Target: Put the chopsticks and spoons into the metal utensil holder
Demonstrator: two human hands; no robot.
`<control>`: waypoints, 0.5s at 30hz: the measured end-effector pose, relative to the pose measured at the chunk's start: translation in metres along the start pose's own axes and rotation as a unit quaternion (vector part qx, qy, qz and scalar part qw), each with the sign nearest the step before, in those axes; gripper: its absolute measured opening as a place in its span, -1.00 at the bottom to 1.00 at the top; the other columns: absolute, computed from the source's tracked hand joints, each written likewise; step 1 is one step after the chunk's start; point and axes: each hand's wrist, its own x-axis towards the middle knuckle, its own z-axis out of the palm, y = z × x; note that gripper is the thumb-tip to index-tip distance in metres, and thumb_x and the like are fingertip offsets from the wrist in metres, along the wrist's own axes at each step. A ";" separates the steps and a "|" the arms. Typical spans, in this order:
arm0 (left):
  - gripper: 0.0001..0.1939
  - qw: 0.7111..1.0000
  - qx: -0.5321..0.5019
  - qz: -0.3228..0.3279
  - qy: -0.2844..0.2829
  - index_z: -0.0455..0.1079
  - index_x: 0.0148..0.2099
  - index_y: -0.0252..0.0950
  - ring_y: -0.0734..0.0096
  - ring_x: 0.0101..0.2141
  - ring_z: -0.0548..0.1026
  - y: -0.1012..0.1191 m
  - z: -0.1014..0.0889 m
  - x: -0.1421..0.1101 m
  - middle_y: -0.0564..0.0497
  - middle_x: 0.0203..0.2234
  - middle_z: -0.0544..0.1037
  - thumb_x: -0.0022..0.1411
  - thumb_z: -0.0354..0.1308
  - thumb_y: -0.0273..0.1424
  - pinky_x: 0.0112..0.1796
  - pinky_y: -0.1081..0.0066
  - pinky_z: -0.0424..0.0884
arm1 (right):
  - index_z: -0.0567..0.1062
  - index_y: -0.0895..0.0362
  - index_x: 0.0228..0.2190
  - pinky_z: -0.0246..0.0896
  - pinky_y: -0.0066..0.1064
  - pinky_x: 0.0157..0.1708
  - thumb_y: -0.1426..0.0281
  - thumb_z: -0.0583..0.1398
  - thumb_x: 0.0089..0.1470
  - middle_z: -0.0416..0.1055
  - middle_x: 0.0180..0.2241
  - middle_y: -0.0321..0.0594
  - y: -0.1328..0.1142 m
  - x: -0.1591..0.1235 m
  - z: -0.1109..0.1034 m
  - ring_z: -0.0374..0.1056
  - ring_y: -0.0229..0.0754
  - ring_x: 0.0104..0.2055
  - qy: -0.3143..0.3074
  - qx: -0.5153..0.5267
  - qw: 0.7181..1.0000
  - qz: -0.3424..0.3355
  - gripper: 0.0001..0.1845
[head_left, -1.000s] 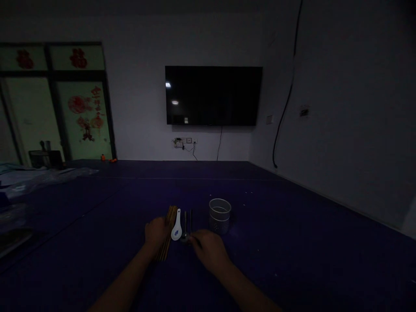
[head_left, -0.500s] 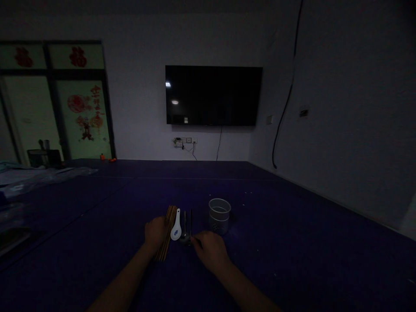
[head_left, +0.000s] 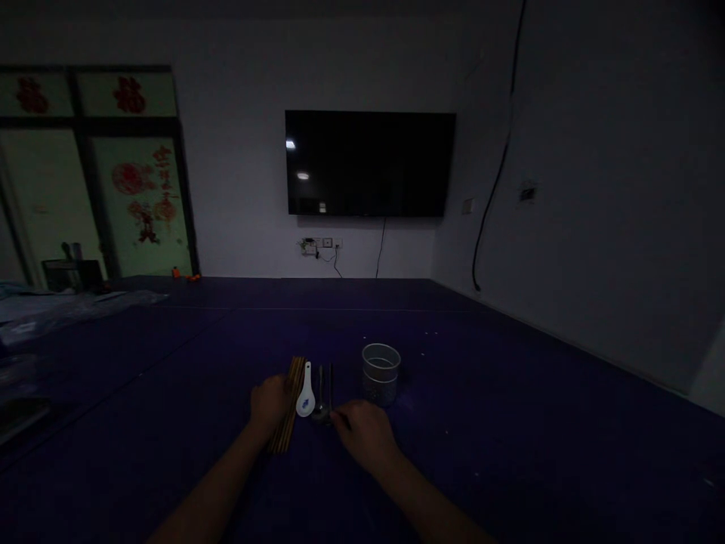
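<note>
In the head view, a bundle of wooden chopsticks (head_left: 291, 412) lies on the dark blue tabletop (head_left: 238, 499). My left hand (head_left: 269, 404) is closed against their left side, its fingertips partly hidden. To their right rests a white ceramic spoon (head_left: 306, 402) with a blue mark in its bowl. Beside that is a metal spoon (head_left: 320, 412), bowl towards me. A thin metal utensil (head_left: 331, 381) lies to its right; my right hand (head_left: 365, 431) pinches its near end, which the fingers hide. Just beyond this hand stands a round metal holder (head_left: 381, 374) with a perforated lower part.
Crumpled clear plastic (head_left: 84, 311) covers the table's far left, with a dark flat object (head_left: 23, 415) nearer. Small orange items (head_left: 184, 274) sit by the door. A television (head_left: 371, 164) hangs on the wall; a black cable (head_left: 498, 177) dangles at the right.
The view has shifted very slightly. Both hands and the utensils keep nearly the same places.
</note>
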 end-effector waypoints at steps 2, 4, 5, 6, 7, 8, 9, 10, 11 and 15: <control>-0.63 1.000 -0.009 0.000 0.008 0.47 -0.14 -0.28 0.27 -0.21 0.53 -0.001 0.000 0.000 -0.14 -0.18 0.56 0.28 -0.15 -0.30 -0.27 0.43 0.32 | 0.56 0.04 -0.34 0.13 -0.47 -0.34 0.28 -0.03 0.20 0.54 -0.30 -0.21 0.000 0.000 0.000 0.43 -0.19 -0.24 0.005 0.001 1.000 0.000 -0.63; -0.63 1.000 -0.021 0.001 0.012 0.46 -0.12 -0.27 0.28 -0.19 0.52 -0.002 0.001 0.000 -0.14 -0.18 0.56 0.27 -0.14 -0.30 -0.27 0.44 0.32 | 0.56 0.05 -0.35 0.13 -0.47 -0.34 0.27 -0.04 0.21 0.54 -0.30 -0.21 0.000 -0.001 0.001 0.43 -0.19 -0.24 0.006 -0.001 1.000 0.001 -0.62; -0.63 1.000 -0.026 0.001 0.013 0.46 -0.11 -0.27 0.28 -0.19 0.52 -0.002 0.001 0.001 -0.14 -0.17 0.56 0.27 -0.14 -0.29 -0.27 0.45 0.32 | 0.56 0.05 -0.35 0.13 -0.47 -0.34 0.27 -0.04 0.21 0.54 -0.31 -0.20 0.000 -0.001 0.001 0.43 -0.19 -0.24 0.005 -0.002 1.000 0.000 -0.62; -0.64 0.999 -0.031 0.001 0.013 0.45 -0.09 -0.27 0.29 -0.18 0.52 -0.002 0.001 0.001 -0.13 -0.17 0.55 0.27 -0.13 -0.29 -0.27 0.46 0.32 | 0.55 0.05 -0.35 0.13 -0.47 -0.34 0.27 -0.04 0.21 0.54 -0.31 -0.20 0.000 -0.001 0.001 0.43 -0.19 -0.24 0.002 -0.003 1.000 0.000 -0.61; -0.64 0.999 -0.035 -0.001 0.012 0.45 -0.08 -0.27 0.30 -0.18 0.51 -0.002 0.002 0.002 -0.13 -0.16 0.55 0.27 -0.13 -0.29 -0.26 0.47 0.31 | 0.55 0.05 -0.34 0.12 -0.47 -0.34 0.26 -0.04 0.21 0.54 -0.30 -0.20 0.000 -0.001 0.001 0.43 -0.19 -0.24 0.000 -0.004 1.000 0.000 -0.62; -0.64 0.999 -0.038 -0.003 0.012 0.44 -0.07 -0.27 0.31 -0.17 0.51 -0.002 0.002 0.002 -0.13 -0.14 0.55 0.27 -0.12 -0.29 -0.26 0.47 0.31 | 0.55 0.05 -0.34 0.12 -0.48 -0.34 0.26 -0.04 0.21 0.54 -0.30 -0.20 0.000 0.000 0.001 0.43 -0.20 -0.23 -0.001 -0.005 1.000 0.001 -0.62; -0.64 0.999 -0.040 -0.003 0.013 0.43 -0.06 -0.26 0.31 -0.16 0.50 -0.002 0.002 0.002 -0.12 -0.13 0.54 0.27 -0.12 -0.29 -0.27 0.48 0.30 | 0.55 0.05 -0.34 0.12 -0.48 -0.34 0.27 -0.04 0.21 0.54 -0.30 -0.20 0.000 0.000 0.000 0.43 -0.21 -0.23 -0.003 -0.004 1.000 0.002 -0.62; -0.64 0.999 -0.042 -0.003 0.013 0.43 -0.05 -0.26 0.32 -0.15 0.50 -0.002 0.002 0.003 -0.12 -0.13 0.54 0.27 -0.11 -0.29 -0.27 0.49 0.29 | 0.55 0.05 -0.34 0.12 -0.48 -0.33 0.27 -0.03 0.21 0.54 -0.30 -0.20 0.000 0.000 0.000 0.43 -0.21 -0.23 -0.004 -0.004 1.000 0.003 -0.63; -0.64 0.999 -0.043 0.000 0.013 0.43 -0.05 -0.26 0.32 -0.14 0.50 -0.002 0.002 0.003 -0.11 -0.13 0.54 0.27 -0.11 -0.29 -0.28 0.50 0.29 | 0.55 0.06 -0.33 0.13 -0.48 -0.33 0.27 -0.03 0.21 0.54 -0.30 -0.20 0.000 0.000 0.000 0.43 -0.21 -0.23 -0.004 -0.004 1.000 0.003 -0.63; -0.64 0.999 -0.039 0.010 0.012 0.46 -0.07 -0.26 0.33 -0.15 0.50 -0.001 0.000 0.002 -0.12 -0.15 0.55 0.26 -0.09 -0.28 -0.28 0.51 0.28 | 0.55 0.05 -0.33 0.13 -0.47 -0.33 0.28 -0.04 0.21 0.54 -0.30 -0.21 0.000 -0.001 -0.001 0.43 -0.20 -0.23 0.000 -0.001 1.000 -0.001 -0.63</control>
